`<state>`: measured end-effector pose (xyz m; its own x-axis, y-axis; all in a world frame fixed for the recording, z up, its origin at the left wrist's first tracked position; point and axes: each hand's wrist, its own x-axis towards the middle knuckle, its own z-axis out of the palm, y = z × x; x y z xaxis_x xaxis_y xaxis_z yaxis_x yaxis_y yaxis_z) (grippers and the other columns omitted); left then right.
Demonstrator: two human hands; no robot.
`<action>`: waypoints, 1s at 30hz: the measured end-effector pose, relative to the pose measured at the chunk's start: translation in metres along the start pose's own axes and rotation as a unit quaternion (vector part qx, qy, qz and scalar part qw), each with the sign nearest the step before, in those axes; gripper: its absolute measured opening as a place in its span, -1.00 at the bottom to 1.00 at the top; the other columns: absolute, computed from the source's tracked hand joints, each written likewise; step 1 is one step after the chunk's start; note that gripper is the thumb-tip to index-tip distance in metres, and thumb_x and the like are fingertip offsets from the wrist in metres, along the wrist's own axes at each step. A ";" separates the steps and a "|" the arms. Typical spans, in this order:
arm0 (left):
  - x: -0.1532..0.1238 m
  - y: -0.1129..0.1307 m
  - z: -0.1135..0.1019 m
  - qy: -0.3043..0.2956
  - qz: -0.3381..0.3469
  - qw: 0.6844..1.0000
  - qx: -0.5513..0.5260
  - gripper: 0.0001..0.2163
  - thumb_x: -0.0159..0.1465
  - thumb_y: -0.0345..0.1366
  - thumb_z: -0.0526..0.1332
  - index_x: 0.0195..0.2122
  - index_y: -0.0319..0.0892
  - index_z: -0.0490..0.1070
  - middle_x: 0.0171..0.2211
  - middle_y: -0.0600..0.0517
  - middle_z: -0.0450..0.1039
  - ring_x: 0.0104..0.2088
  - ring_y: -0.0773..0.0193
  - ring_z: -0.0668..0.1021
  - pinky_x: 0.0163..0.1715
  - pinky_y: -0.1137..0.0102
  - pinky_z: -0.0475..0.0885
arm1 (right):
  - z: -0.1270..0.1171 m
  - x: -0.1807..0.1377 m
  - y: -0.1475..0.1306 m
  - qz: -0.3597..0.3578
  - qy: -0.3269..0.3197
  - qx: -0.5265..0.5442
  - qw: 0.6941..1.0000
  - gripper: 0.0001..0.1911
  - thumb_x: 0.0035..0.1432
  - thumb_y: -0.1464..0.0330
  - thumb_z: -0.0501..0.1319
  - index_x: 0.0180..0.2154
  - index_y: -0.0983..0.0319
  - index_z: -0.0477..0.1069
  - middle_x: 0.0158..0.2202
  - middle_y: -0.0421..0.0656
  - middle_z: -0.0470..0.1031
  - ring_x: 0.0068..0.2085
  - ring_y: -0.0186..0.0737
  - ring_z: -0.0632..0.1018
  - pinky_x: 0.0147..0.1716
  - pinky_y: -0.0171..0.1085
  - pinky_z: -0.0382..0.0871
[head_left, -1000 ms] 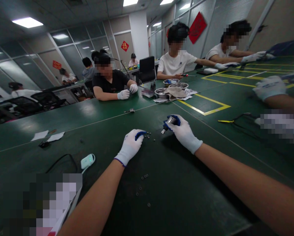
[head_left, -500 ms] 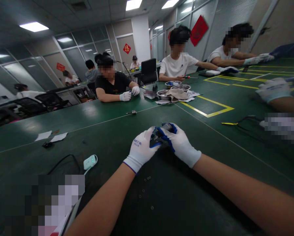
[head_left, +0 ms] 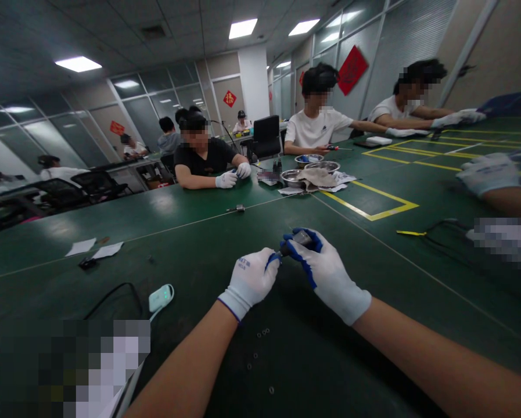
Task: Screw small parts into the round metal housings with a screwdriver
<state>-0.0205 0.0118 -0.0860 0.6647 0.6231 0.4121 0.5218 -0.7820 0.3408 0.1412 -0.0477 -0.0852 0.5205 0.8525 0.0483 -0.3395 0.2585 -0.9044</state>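
My right hand (head_left: 330,270), in a white glove with blue-coated fingers, is wrapped round a dark cylindrical part with a grey metal end (head_left: 302,237). The part is tilted above the green table, its narrow end pointing down and left. At that narrow end is my left hand (head_left: 254,276), gloved the same way, with thumb and fingers pinched together. What its fingertips grip is mostly covered by the glove. Several small rings or nuts (head_left: 271,390) lie on the table below, between my forearms.
A small metal piece with a thin shaft (head_left: 240,208) lies farther off. Metal bowls (head_left: 291,177) with a cloth (head_left: 319,179) stand beyond. To the left are a white device with green lights (head_left: 160,297) and papers (head_left: 107,250). A co-worker's gloved hand (head_left: 491,174) is at right.
My left hand's fingers have closed from a wider grip to a pinch at the part's narrow end. My right hand has moved slightly right. The view has tipped upward a little.
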 end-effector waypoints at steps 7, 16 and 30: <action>0.001 0.003 0.003 0.014 0.012 1.000 0.005 -0.78 0.37 -0.19 0.23 -0.01 -0.14 0.46 -0.15 -0.09 0.61 -0.16 0.07 0.66 -0.11 0.24 0.53 | -0.003 0.002 0.006 0.016 0.006 -0.024 1.000 -0.44 -0.23 0.12 0.59 -0.17 0.15 0.55 -0.20 -0.13 0.65 -0.06 0.04 0.67 0.09 0.07 0.56; 0.000 0.005 0.003 -0.003 -0.016 1.000 -0.004 -0.75 0.48 -0.24 0.01 -0.24 -0.12 0.44 -0.42 0.00 0.54 -0.41 0.18 0.61 -0.36 0.35 0.42 | 0.001 0.000 -0.007 -0.021 0.002 -0.079 0.997 -0.38 -0.27 0.08 0.59 -0.14 0.16 0.55 -0.16 -0.09 0.68 -0.05 0.07 0.67 0.16 0.13 0.49; 0.001 0.003 0.006 0.054 0.004 0.997 -0.057 -0.81 0.37 -0.19 0.22 -0.04 -0.10 0.45 -0.22 -0.04 0.63 -0.21 0.12 0.67 -0.18 0.29 0.53 | -0.005 0.005 -0.002 -0.017 0.030 -0.096 0.995 -0.40 -0.28 -0.04 0.57 -0.26 0.17 0.55 -0.25 -0.13 0.65 -0.15 0.01 0.66 0.04 0.07 0.54</action>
<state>-0.0152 0.0103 -0.0901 0.6046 0.6189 0.5014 0.4481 -0.7847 0.4282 0.1481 -0.0458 -0.0851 0.5777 0.8140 0.0605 -0.1674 0.1907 -0.9673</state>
